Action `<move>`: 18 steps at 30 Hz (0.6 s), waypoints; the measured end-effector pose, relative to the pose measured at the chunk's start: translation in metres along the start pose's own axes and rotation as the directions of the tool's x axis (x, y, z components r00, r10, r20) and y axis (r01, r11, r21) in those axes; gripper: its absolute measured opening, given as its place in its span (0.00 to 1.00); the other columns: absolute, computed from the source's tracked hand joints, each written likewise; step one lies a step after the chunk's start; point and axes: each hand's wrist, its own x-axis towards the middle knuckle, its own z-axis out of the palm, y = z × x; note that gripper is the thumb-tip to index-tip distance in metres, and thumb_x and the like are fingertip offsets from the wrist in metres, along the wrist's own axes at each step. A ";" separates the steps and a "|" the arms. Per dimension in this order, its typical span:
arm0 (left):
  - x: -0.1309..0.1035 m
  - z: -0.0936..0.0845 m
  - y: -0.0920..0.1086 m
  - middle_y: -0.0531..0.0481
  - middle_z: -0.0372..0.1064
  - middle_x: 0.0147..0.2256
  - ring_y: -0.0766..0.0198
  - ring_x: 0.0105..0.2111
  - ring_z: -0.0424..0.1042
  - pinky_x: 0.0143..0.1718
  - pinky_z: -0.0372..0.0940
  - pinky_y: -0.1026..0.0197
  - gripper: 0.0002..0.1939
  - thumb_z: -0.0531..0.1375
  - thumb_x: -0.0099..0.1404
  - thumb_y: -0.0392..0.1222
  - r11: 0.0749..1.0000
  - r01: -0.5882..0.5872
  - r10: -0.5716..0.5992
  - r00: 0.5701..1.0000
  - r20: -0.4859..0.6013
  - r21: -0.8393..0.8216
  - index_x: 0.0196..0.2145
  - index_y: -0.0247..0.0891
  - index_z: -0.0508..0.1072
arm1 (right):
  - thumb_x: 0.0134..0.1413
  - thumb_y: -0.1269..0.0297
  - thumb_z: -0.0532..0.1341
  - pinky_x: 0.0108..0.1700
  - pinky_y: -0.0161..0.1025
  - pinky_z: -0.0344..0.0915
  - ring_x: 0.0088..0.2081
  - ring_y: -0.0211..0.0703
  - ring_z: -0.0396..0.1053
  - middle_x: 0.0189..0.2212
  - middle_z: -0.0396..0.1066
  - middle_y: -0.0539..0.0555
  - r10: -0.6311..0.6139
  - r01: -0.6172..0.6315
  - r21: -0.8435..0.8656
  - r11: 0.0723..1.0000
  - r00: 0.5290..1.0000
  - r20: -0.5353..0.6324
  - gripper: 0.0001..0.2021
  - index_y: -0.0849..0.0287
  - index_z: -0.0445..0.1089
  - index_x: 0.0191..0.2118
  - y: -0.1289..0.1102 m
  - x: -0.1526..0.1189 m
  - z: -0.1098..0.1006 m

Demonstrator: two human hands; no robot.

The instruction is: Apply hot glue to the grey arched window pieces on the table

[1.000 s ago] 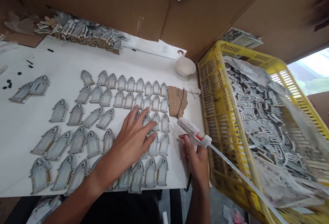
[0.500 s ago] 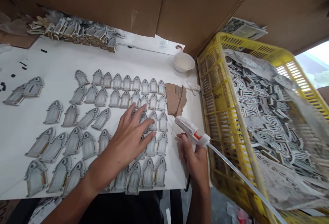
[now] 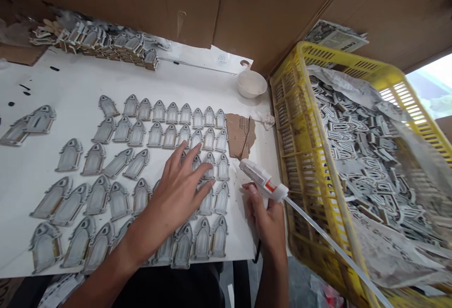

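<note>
Arched pieces (image 3: 141, 196), grey-white with brownish edges, lie in rows across the white surface (image 3: 197, 84), peaks mostly pointing away from me, long axes upright or leaning right. My left hand (image 3: 180, 183) spreads loosely above some, holding nothing visible. My right hand (image 3: 266, 218) grips the white glue gun (image 3: 259, 176), slanting far-left, its nozzle near the cardboard scrap (image 3: 238, 133).
</note>
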 end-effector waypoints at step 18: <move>-0.005 0.003 -0.001 0.36 0.66 0.73 0.29 0.79 0.53 0.72 0.66 0.24 0.15 0.58 0.83 0.47 1.000 0.010 -0.009 0.996 -0.086 0.006 0.58 0.39 0.80 | 0.69 0.34 0.65 0.29 0.40 0.60 0.23 0.42 0.60 0.20 0.65 0.45 -0.024 0.024 -0.020 1.000 1.000 -0.011 0.31 0.62 0.83 0.47 -0.007 0.003 0.004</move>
